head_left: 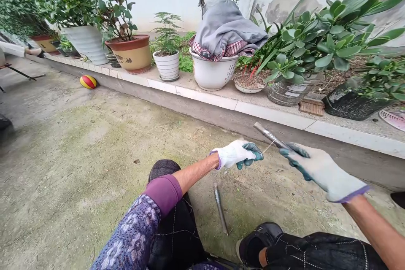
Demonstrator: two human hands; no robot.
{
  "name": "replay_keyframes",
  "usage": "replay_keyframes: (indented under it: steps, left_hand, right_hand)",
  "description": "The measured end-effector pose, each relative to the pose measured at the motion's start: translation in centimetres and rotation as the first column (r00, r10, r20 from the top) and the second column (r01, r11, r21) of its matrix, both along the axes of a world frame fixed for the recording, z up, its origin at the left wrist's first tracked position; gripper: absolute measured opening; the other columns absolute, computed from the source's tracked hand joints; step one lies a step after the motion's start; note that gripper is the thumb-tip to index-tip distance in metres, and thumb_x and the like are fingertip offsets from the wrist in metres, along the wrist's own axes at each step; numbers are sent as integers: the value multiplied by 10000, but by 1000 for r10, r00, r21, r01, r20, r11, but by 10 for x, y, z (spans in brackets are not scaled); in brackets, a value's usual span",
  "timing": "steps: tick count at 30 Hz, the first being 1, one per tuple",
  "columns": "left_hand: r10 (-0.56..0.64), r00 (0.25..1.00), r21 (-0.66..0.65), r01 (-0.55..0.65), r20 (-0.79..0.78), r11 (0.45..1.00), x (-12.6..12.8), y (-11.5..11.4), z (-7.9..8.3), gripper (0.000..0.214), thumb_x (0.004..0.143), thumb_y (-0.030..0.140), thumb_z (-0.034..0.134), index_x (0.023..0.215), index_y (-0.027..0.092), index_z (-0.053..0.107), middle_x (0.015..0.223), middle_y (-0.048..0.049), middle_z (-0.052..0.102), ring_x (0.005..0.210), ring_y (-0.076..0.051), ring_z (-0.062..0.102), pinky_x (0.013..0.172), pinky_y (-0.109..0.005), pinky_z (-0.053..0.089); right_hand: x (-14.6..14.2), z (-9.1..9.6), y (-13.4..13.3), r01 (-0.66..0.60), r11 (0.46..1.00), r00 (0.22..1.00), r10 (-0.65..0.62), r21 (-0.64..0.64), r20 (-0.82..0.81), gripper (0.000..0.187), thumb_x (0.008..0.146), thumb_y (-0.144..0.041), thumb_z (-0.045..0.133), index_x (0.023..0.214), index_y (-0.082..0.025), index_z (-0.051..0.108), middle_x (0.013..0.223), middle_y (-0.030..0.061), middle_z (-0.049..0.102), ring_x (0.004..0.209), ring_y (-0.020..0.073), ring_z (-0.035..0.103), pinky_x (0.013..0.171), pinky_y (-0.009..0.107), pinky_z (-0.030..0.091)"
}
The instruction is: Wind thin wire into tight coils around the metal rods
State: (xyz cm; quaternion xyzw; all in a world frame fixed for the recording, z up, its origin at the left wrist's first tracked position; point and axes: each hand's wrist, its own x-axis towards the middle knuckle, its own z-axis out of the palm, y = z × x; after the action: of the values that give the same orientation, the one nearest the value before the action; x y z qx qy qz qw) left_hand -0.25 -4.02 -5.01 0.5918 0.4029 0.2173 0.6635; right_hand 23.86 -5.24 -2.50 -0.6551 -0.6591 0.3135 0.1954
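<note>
My right hand (319, 168), in a white glove with dark green coated fingers, is closed around the lower end of a grey metal rod (268, 133). The rod tilts up to the left, and shiny turns of something thin circle its upper part. From those turns a thin pale strand (268, 147), string or wire, runs taut to my left hand (240, 155). That hand, gloved the same way, has its fingers pinched on the strand's end. On the concrete between my legs lies a second metal rod (220, 209), also wrapped near its far end.
A low tiled ledge (205, 98) crosses ahead, lined with potted plants. A white pot (213, 71) there has grey cloth (226, 25) heaped on it. Beside it stand a shallow bowl (249, 86) and a wooden brush (311, 106). A red and yellow ball (88, 82) rests on the ground at left.
</note>
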Motion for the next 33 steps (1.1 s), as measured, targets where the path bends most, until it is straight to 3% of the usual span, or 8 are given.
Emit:
replay_keyframes:
  steps: [2, 5, 10, 12, 18, 24, 29, 33]
  left_hand:
    - [-17, 999, 5, 17, 36, 1000, -3, 3, 1, 242, 762, 284, 639, 974, 177, 683, 605, 50, 512, 503, -64, 451, 409, -156, 399]
    - [-64, 997, 13, 64, 50, 998, -7, 6, 3, 243, 761, 259, 618, 977, 179, 693, 629, 41, 531, 524, -66, 478, 434, -156, 406]
    - [-111, 990, 115, 121, -86, 986, -13, 8, 2, 224, 734, 202, 606, 940, 160, 685, 719, 30, 598, 558, -47, 499, 486, -138, 410]
    - [-137, 974, 159, 166, -180, 973, -14, 7, -1, 212, 742, 216, 590, 928, 166, 679, 733, 32, 606, 561, -50, 503, 472, -136, 397]
    - [-157, 911, 165, 234, -380, 958, -11, 0, -5, 165, 749, 235, 550, 871, 188, 652, 635, 48, 561, 495, -63, 489, 417, -148, 379]
    - [-67, 969, 104, 94, -237, 990, -4, -2, -9, 167, 762, 297, 595, 878, 184, 637, 563, 61, 523, 447, -61, 457, 387, -153, 381]
    - [-46, 993, 69, 54, -112, 996, -3, 0, -12, 158, 748, 238, 596, 887, 171, 632, 570, 56, 533, 475, -69, 489, 391, -153, 412]
    - [-53, 994, 32, 56, -92, 998, -2, -2, -13, 152, 753, 231, 605, 889, 170, 637, 570, 58, 533, 467, -62, 478, 385, -146, 406]
  right_hand:
    - [-6, 13, -13, -26, 992, 966, -6, -122, -258, 533, 765, -648, 555, 1033, -198, 657, 633, 24, 545, 456, 147, 438, 391, 282, 356]
    - [-12, 27, -28, -176, 958, 908, 68, -228, -413, 603, 696, -700, 612, 995, -180, 670, 571, -20, 449, 406, 97, 321, 351, 257, 311]
    - [-11, 12, -30, -440, 783, 893, 331, -439, -303, 623, 691, -661, 654, 1052, -155, 704, 569, -16, 468, 423, 95, 380, 364, 229, 330]
    - [-12, -2, -26, -477, 757, 878, 435, -447, -200, 539, 717, -619, 647, 1010, -173, 721, 597, 2, 527, 453, 100, 418, 384, 221, 315]
    - [-17, -22, -11, -456, 847, 819, 519, -273, 243, 274, 783, -440, 573, 734, -195, 688, 637, 24, 619, 566, 148, 513, 539, 262, 369]
    - [-8, -24, -1, -330, 937, 859, 350, -119, 374, 345, 840, -473, 515, 988, -257, 739, 829, 56, 742, 765, 236, 663, 665, 293, 455]
    - [-4, -24, 3, -252, 964, 855, 263, -85, 447, 482, 869, -476, 471, 1231, -234, 679, 1081, 100, 745, 941, 296, 686, 778, 349, 490]
    - [-2, -23, 5, -232, 971, 866, 231, -54, 443, 499, 882, -472, 441, 1240, -216, 675, 1125, 116, 730, 976, 316, 674, 827, 384, 486]
